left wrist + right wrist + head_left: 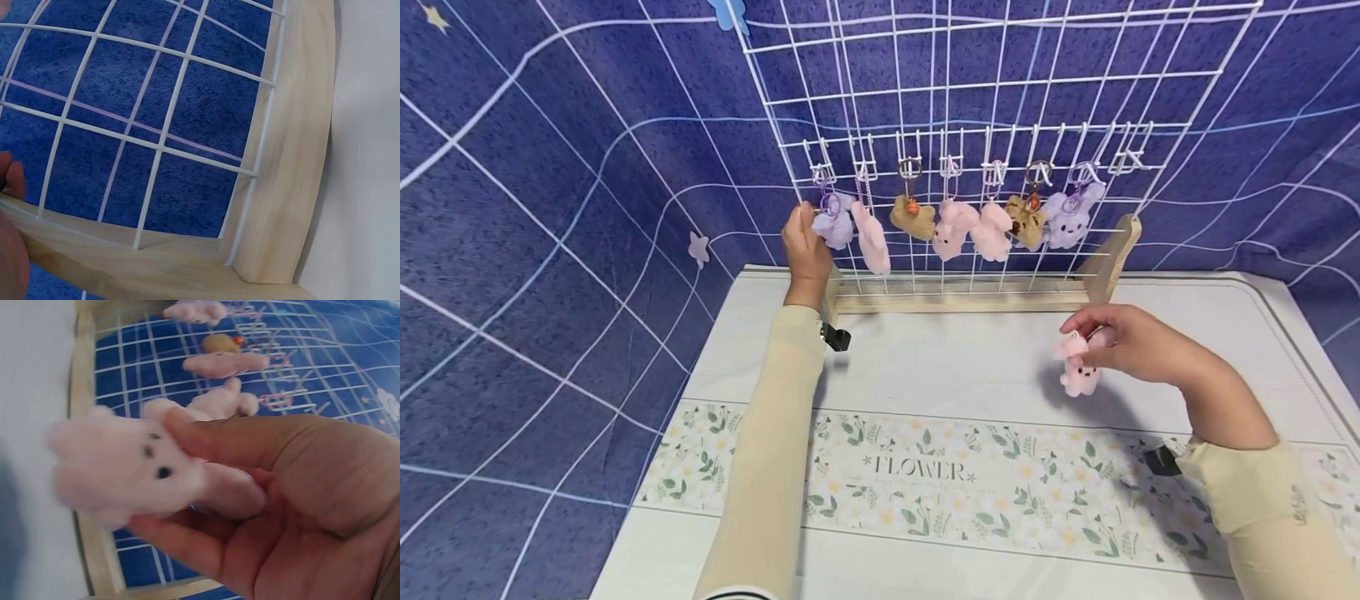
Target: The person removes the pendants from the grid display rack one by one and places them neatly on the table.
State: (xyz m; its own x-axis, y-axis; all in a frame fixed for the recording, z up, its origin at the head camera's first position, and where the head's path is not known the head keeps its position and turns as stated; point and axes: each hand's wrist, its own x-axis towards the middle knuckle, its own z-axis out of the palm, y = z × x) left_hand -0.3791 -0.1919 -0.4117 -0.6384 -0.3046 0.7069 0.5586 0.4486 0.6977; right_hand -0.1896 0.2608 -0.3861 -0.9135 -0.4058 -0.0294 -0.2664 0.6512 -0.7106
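Head: right hand, fingers pinching a pink plush above desk; seven hanging charms, wire rack, beyond those fingers. Left wrist: left hand, fingers round wooden upright; corner joint, away from them, clear only here. Right wrist: plush's face larger, past fingertips.

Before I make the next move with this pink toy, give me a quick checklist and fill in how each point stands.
1. Pink toy secure: ok, pinched by the right hand.
2. Rack steadied: ok, the left hand grips its left end.
3. Free hook available: ok, the right-end hook bears no toy.
4. Pink toy up at hook height: not ok, it is below the hooks, in front of the rack.
5. Pink toy's hanging ring clear of the fingers: cannot tell, no ring shows.
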